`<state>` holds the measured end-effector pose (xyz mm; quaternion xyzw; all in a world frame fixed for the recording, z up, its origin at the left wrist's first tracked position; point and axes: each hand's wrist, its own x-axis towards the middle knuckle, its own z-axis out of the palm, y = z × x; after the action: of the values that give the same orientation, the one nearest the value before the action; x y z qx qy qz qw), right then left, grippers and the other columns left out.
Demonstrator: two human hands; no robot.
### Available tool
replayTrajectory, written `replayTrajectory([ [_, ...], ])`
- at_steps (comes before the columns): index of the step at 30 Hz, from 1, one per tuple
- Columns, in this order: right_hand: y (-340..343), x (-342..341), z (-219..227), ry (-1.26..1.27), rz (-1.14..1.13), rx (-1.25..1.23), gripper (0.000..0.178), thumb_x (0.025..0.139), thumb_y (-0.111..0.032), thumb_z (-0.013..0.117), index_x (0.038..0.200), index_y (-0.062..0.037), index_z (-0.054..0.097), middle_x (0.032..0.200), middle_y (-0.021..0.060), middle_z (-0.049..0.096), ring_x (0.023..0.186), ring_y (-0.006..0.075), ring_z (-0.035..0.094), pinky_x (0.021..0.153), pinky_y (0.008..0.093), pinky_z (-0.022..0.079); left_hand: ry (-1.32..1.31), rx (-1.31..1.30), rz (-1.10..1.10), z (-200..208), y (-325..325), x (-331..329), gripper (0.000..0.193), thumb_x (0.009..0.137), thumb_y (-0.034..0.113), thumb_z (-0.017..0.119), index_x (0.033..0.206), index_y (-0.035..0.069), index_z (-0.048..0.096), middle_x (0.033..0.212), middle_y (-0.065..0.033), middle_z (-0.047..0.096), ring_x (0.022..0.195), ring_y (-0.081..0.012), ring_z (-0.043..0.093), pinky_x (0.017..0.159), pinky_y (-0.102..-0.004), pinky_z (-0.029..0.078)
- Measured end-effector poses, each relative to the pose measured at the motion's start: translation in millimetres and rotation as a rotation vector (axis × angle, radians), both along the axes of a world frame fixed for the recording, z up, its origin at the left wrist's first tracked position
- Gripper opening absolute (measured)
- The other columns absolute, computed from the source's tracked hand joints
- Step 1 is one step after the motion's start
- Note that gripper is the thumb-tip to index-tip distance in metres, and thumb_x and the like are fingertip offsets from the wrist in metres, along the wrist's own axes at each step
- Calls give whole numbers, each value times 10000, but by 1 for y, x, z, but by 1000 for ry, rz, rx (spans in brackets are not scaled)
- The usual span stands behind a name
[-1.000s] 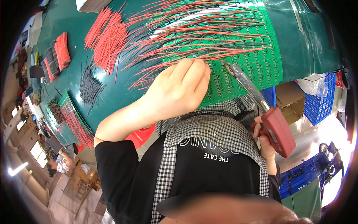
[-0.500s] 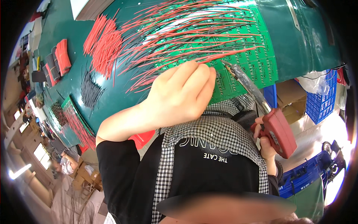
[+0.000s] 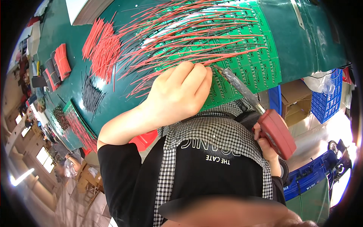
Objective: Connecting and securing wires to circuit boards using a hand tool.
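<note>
My left hand [image 3: 179, 90] is closed in a pinch over the near edge of a green circuit board panel [image 3: 261, 70]. Its fingertips point away and are hidden, so what they hold does not show. Red and black wires [image 3: 181, 39] fan leftward from the panel, some passing just beyond my knuckles. In my right hand [image 3: 267, 148] is a red soldering gun [image 3: 279, 134], gripped by its handle. Its long dark barrel slants up to the left, and the tip is over the panel, close beside my left fingers.
Loose red wires [image 3: 104, 43] and black wires [image 3: 92, 94] lie on the green table [image 3: 75, 30]. Bundled wires [image 3: 61, 60] are farther left, near another wired board [image 3: 79, 126]. A white box [image 3: 85, 11] stands at the back. Right of the table are a cardboard box [image 3: 297, 98] and blue crate [image 3: 327, 100].
The soldering gun and my right hand have shifted left, bringing the tip nearer and lower along the panel. My left hand has moved slightly left, still pinched.
</note>
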<state>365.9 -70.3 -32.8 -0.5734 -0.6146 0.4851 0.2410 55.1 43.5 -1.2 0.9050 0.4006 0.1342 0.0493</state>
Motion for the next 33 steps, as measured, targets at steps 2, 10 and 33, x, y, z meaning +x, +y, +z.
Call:
replayTrajectory([
  [2,0,-1,3,-7,28,32,483,722,-234,784,1113,2,623,1128,196,631,903,317,671,754,368,537,-15,5,0,-1,1,-1,353,611,42,640,954,-42,647,843,-83,570,731,-205,606,592,-300,514],
  [10,15,-4,-2,55,111,171,687,752,-339,775,1220,70,481,889,128,618,726,220,607,657,291,480,49,56,-18,0,-1,2,352,617,46,642,959,-36,650,889,-88,578,753,-205,612,604,-292,521],
  [33,21,-17,18,434,-268,-115,517,744,-191,749,1171,23,552,892,72,681,692,131,632,666,264,491,-186,280,-26,15,-2,16,332,562,24,663,887,-38,689,805,-100,612,681,-212,629,525,-270,504],
])
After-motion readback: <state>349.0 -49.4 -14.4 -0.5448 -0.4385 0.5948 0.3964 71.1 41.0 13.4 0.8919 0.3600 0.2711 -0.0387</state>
